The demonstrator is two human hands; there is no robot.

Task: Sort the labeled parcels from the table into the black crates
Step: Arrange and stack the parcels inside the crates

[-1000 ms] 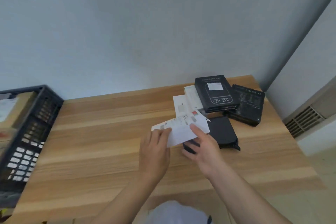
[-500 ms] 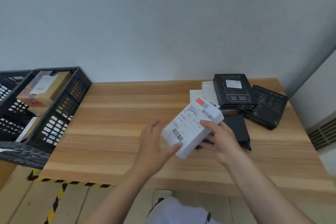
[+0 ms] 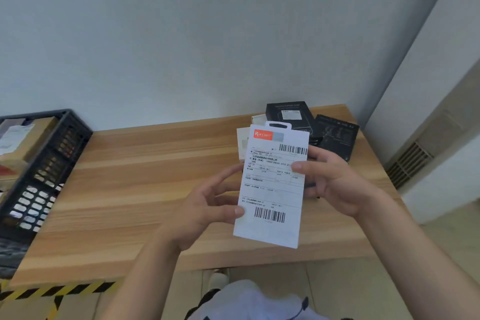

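Both hands hold a flat white parcel (image 3: 272,189) upright above the wooden table (image 3: 145,179), its shipping label with barcodes and a red logo facing me. My left hand (image 3: 205,208) pinches its left edge with thumb in front and fingers behind. My right hand (image 3: 335,176) grips the right edge the same way. Behind it lie a black box with a white label (image 3: 289,114), a second black box (image 3: 336,135) and white flat packets (image 3: 242,143). A black crate (image 3: 49,163) stands at the table's left end.
The crate holds a brown cardboard box with a white label (image 3: 23,138). Yellow-black hazard tape (image 3: 57,289) marks the floor below the table's front edge. A wall vent (image 3: 410,161) is at the right. The wall runs directly behind the table.
The white parcel has been lifted off the table and turned upright so its label faces me. Both hands rose with it and shifted to its side edges. The camera view swung left then back.
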